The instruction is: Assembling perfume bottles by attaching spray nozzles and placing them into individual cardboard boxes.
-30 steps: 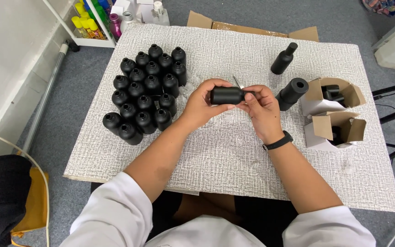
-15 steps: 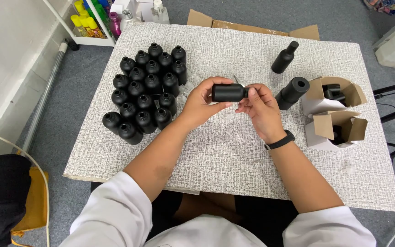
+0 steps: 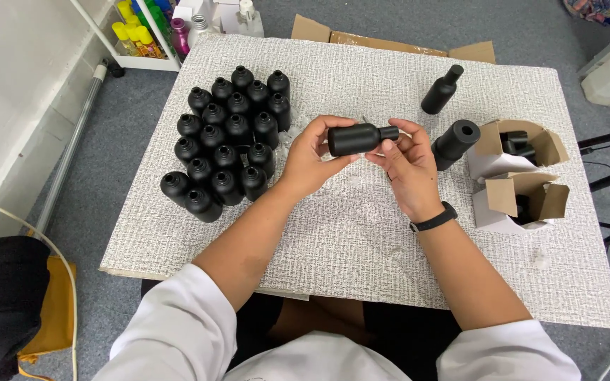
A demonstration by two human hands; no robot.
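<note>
Bottles, matt black and round-shouldered (image 3: 224, 137), stand clustered on the table (image 3: 361, 233) left of the hands. Right, two open white cardboard boxes (image 3: 513, 173) hold dark items beside a black cylinder (image 3: 455, 143). Left hand (image 3: 311, 159) and right hand (image 3: 407, 166) fingers clamp a black bottle (image 3: 358, 138) sideways above the table's centre.

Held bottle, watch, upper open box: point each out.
held bottle (image 3: 353, 139), head view, middle of its black body.
watch (image 3: 433, 218), head view, black band on the right wrist.
upper open box (image 3: 489, 139), head view, its left cardboard flap.
</note>
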